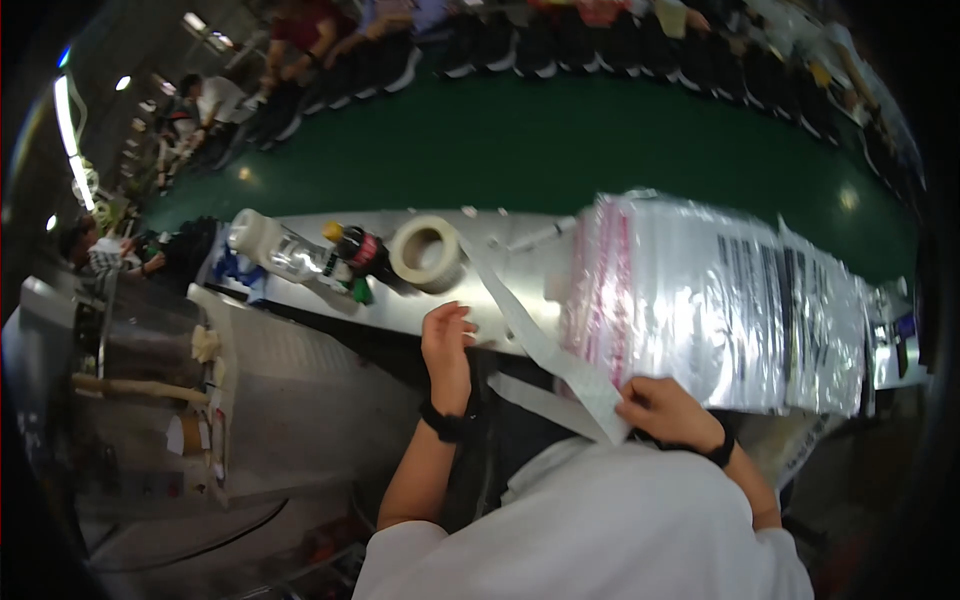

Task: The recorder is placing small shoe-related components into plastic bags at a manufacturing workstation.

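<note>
- Pinching the pale strip [541, 348]: right hand [664, 408], near its fold; strip runs there from the roll [451, 264] on the metal bench [390, 308].
- Left hand [446, 350]: loosely spread, nothing held.
- Recommended: steady the roll with the left, draw evenly, prevent twisting.

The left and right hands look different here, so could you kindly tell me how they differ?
The left hand is loosely curled and seems empty, while the right hand pinches the white strip. The left hand is nearer the white roll; the right hand is nearer the stacked plastic bags. Both wear a black wristband.
</note>
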### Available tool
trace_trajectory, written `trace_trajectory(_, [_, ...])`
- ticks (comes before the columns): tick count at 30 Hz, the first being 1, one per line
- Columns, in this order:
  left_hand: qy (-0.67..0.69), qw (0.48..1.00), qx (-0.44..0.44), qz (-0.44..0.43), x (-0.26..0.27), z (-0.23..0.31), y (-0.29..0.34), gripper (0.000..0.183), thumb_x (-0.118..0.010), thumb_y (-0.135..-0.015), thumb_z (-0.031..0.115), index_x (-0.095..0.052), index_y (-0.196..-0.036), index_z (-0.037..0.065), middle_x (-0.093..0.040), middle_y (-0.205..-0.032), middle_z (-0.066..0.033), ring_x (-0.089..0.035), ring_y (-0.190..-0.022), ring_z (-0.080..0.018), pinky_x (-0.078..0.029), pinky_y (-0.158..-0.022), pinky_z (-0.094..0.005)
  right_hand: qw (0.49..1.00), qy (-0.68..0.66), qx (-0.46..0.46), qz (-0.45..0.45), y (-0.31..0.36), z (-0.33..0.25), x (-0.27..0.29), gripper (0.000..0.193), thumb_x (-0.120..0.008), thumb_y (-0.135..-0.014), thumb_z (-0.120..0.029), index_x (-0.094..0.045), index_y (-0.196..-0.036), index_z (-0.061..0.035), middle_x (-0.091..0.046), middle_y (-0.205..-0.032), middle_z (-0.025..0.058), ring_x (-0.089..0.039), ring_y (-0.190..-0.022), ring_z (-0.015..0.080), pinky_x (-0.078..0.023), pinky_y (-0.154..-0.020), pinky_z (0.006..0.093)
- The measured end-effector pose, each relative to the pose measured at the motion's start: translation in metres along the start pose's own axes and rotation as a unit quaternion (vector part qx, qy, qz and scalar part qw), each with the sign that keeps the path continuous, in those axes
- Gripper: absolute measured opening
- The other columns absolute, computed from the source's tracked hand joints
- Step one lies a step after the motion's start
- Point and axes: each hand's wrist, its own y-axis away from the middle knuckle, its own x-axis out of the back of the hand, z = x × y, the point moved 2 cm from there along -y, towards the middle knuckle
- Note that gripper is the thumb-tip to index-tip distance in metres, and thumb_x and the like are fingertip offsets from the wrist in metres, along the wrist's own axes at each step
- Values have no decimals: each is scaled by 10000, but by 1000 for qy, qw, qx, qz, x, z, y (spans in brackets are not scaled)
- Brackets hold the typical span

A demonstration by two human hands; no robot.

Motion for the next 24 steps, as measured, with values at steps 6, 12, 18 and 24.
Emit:
trace_trajectory(6, [-317, 878, -227, -277, -67, 44, 100, 190, -636, -754, 9, -600, -940, 30, -557, -895, -91, -548, -679, -160, -460, -551, -251, 995, -69, 60, 46, -11, -12, -9, 127, -584, -826, -120, -588, -841, 6, -585, -688, 84, -533, -612, 129, -437, -577, 274])
trace_trajectory(12, [-225, 916, -73, -322, -66, 30, 112, 198, -551, -810, -18, -583, -1006, -18, -591, -898, -116, -598, -723, -160, -483, -651, -249, 979, -171, 105, 41, -8, -5, -16, 111, -564, -840, -78, -624, -913, -20, -624, -796, 56, -560, -712, 103, -453, -654, 244])
trace_trajectory(18, [-189, 953, 25, -234, -56, 19, 109, 92, -593, -822, 17, -591, -902, -29, -565, -790, -30, -507, -668, -55, -421, -576, -189, 973, -71, 190, 114, -21, -20, -30, 162, -560, -818, -142, -488, -932, -51, -591, -785, 145, -590, -734, 342, -459, -651, 385])
trace_trajectory(24, [-213, 935, 81, -272, -49, 24, 89, 188, -479, -893, 83, -528, -1004, -60, -568, -881, -100, -532, -738, -144, -441, -655, -254, 960, -154, 190, 135, -19, -15, -20, 139, -560, -812, -122, -478, -891, -43, -571, -763, 137, -569, -723, 318, -437, -641, 361])
